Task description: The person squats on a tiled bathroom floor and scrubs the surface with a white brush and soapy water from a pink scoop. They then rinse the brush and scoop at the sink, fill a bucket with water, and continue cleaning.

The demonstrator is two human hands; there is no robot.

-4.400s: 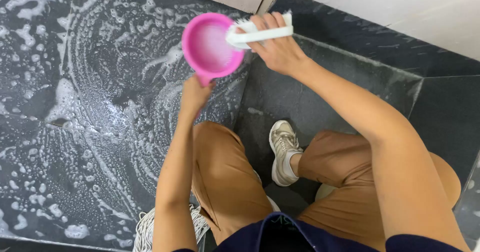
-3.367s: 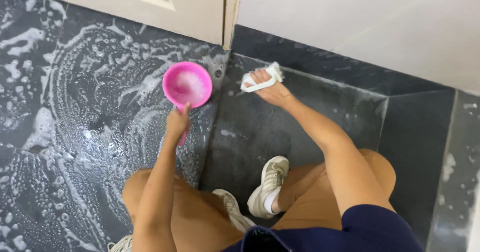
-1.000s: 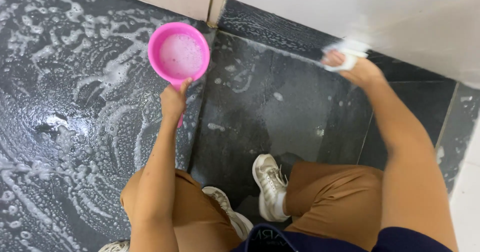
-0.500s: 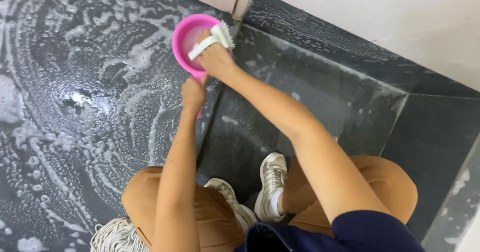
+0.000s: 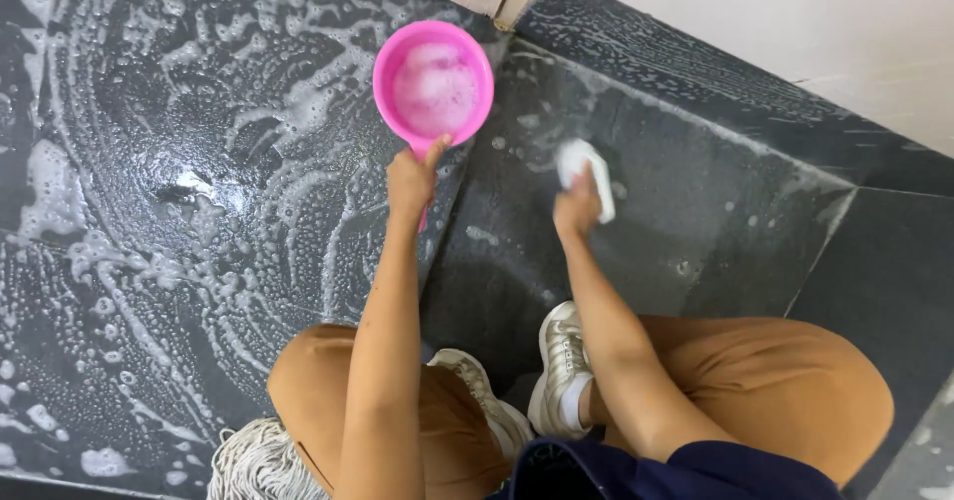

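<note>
— What does the person wear?
— Tan trousers (image 5: 775, 391) over both knees, a dark navy top (image 5: 676, 472) at the near edge, and bare forearms.
— And the feet?
— Pale grey-white sneakers (image 5: 562, 361) with laces, with a white sock showing at one ankle.

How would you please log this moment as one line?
left hand: holds pink scoop | right hand: presses white brush on dark floor | foam left

We see the scoop (image 5: 433, 87) far left on the floor (image 5: 149, 212), our left hand (image 5: 412, 177) just near of it; the brush (image 5: 586, 172) lies right, under our right hand (image 5: 576, 210); mop strands (image 5: 253, 460) sit near left.
</note>
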